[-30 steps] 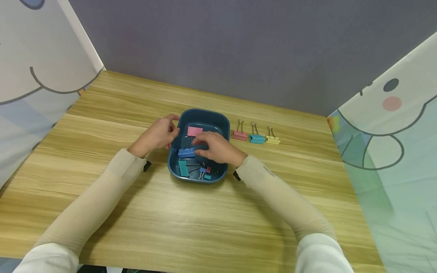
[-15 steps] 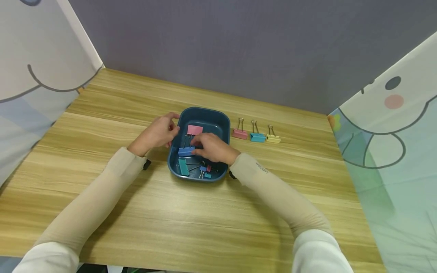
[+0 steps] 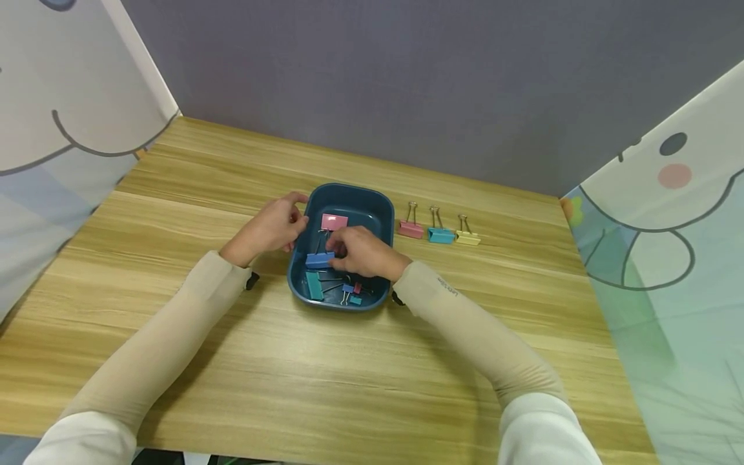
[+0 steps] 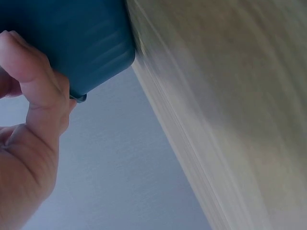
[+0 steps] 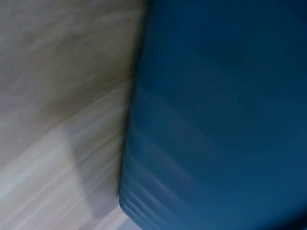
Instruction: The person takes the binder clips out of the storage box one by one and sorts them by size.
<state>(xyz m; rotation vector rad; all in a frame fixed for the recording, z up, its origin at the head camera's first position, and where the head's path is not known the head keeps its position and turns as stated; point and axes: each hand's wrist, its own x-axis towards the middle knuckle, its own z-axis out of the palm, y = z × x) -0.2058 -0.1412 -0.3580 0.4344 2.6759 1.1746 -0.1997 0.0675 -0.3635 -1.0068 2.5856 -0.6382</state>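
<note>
wood-grain table (image 3: 174, 213) fills the scene, with a grey wall behind and cartoon-printed curtains hanging at both sides. at the left, a beige sleeve leads up to the left hand (image 3: 268, 227), which rests against the left rim of a dark blue tray (image 3: 372, 200); its fingers are curled round the rim, and the left wrist view shows a finger pressed on the tray's outer wall (image 4: 72, 43). inside the tray lie a pink binder clip (image 3: 334, 221) toward the far end, a teal clip (image 3: 313, 285) near the front left, and a few small clips (image 3: 351, 294) at the front. the right hand (image 3: 361, 252) is lowered into the middle of the tray, its fingertips pinching a blue binder clip (image 3: 319, 259) whose wire handles stand up. the right wrist view shows only the tray's blurred blue wall (image 5: 216, 120) beside the table. to the right of the tray, on the table, three clips lie in a row with handles pointing away: a pink one (image 3: 410, 228), a blue one (image 3: 440, 235) and a yellow one (image 3: 467, 237), near each other but apart.
</note>
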